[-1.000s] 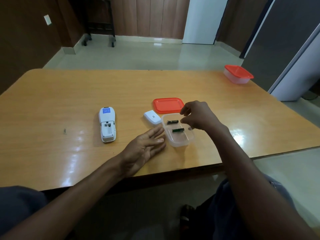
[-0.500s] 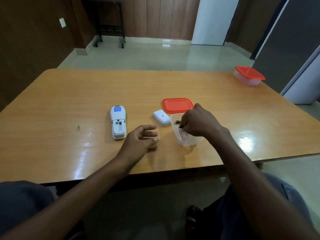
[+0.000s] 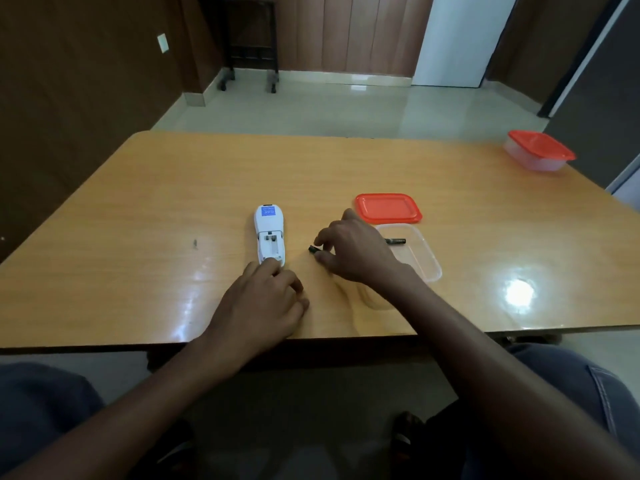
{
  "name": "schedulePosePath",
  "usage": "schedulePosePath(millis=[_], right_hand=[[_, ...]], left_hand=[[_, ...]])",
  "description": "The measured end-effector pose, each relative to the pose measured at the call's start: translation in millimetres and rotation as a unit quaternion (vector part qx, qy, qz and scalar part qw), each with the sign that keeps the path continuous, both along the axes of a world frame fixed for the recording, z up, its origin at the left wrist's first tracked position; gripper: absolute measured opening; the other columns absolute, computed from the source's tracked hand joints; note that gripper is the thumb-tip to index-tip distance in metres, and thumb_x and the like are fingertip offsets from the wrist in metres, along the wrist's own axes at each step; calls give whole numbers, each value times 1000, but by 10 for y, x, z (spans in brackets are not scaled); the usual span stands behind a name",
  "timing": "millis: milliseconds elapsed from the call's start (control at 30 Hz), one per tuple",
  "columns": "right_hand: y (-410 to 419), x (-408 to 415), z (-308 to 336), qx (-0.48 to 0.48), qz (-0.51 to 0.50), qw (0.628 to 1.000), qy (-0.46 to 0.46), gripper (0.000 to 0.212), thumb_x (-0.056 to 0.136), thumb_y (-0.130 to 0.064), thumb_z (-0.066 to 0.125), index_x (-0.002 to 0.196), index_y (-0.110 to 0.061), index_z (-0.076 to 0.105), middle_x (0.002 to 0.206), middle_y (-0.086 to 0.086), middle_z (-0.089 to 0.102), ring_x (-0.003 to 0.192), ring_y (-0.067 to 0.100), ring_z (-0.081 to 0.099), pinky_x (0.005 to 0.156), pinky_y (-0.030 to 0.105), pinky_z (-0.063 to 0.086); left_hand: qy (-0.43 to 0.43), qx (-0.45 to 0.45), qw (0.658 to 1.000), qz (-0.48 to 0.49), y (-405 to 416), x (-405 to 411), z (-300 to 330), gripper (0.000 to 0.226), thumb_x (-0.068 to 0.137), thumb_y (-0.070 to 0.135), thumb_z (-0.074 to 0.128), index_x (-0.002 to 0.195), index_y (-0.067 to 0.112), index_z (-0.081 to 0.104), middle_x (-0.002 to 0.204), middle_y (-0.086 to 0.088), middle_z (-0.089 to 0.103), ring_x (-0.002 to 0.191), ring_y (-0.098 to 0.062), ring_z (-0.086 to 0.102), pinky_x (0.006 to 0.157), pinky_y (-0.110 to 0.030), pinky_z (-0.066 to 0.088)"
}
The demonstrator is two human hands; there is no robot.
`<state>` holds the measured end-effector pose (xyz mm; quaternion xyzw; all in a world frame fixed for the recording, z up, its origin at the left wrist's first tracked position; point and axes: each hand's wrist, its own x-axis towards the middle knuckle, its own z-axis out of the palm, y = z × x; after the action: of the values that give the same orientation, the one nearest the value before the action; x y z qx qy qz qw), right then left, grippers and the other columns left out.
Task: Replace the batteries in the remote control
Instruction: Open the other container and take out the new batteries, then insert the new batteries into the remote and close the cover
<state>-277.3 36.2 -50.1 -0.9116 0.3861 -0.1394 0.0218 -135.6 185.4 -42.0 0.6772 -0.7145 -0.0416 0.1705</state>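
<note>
The white remote control (image 3: 269, 234) lies face down on the wooden table (image 3: 173, 202), its empty battery bay facing up. My left hand (image 3: 263, 303) rests at the remote's near end, fingertips touching it. My right hand (image 3: 353, 249) pinches a dark battery (image 3: 313, 250) between thumb and fingers just right of the remote, low over the table. A second dark battery (image 3: 395, 241) lies in the clear plastic container (image 3: 424, 258) behind my right hand. The remote's white battery cover is hidden behind my right hand.
A red lid (image 3: 388, 207) lies flat just beyond the clear container. A closed container with a red lid (image 3: 538, 154) stands at the table's far right corner. A small dark speck (image 3: 195, 243) sits left of the remote.
My right hand lifted one battery out of the clear container and carried it left toward the remote. My left hand slid forward onto the remote's near end.
</note>
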Motion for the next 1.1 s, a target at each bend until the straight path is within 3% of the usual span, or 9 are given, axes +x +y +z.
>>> schedulePosePath(millis=[133,200,300,367,500,633,900,1000,1100], right_hand=[[-33,-290,238,33,-59,996,-65,18,85,-30,70,98,-21,78,93,-3,77,95,21,66,78,39,55],[-102,-522,315,26,-127,988,-83,12,80,-25,68,85,-21,78,86,-1,77,85,22,69,72,37,56],[-211,-810,324,23,-214,976,-45,16,76,-21,65,82,-22,79,81,3,76,78,27,68,62,31,51],[-251,-883,269,14,-234,972,26,21,78,-19,64,90,-24,80,86,8,73,86,28,65,62,29,45],[-222,-823,173,-11,-214,972,101,25,79,-12,63,97,-21,78,86,5,68,105,24,54,63,29,42],[-225,-823,237,-21,-205,974,93,15,77,-17,70,90,-24,76,91,-1,68,104,23,49,60,30,40],[-235,-855,230,4,-178,976,128,15,84,-25,71,97,-25,79,87,-2,72,109,22,48,60,31,43],[-211,-842,357,2,-189,978,83,18,82,-18,67,96,-22,75,88,0,72,99,23,55,60,32,45],[-81,-678,532,54,-158,985,-33,14,85,-22,66,97,-17,73,84,-3,71,81,22,63,65,32,51]], left_hand=[[-25,-33,999,4,-12,42,-75,29,96,42,60,111,21,74,117,4,66,112,-17,54,80,-25,39],[-8,-12,1000,19,-31,74,-126,30,95,47,57,115,28,69,121,6,60,115,-15,51,83,-25,42],[12,12,1000,24,-47,112,-192,31,94,52,57,117,32,64,124,9,54,122,-14,47,81,-26,43],[8,12,1000,21,-45,114,-207,32,94,52,57,118,32,63,125,9,53,124,-14,46,82,-25,43],[4,12,1000,23,-40,131,-222,32,93,52,57,117,32,63,129,10,53,124,-13,45,80,-23,39],[6,13,1000,27,-35,174,-237,31,92,53,57,116,33,64,127,11,53,121,-11,46,78,-23,37],[7,19,999,27,-62,182,-248,31,92,52,58,115,32,65,127,11,53,126,-13,45,77,-24,38],[20,21,999,29,-61,203,-231,30,93,50,58,115,30,65,127,11,55,127,-13,45,77,-23,40],[25,22,999,35,-68,236,-189,28,95,49,57,114,30,66,124,10,57,120,-12,48,79,-25,43]])
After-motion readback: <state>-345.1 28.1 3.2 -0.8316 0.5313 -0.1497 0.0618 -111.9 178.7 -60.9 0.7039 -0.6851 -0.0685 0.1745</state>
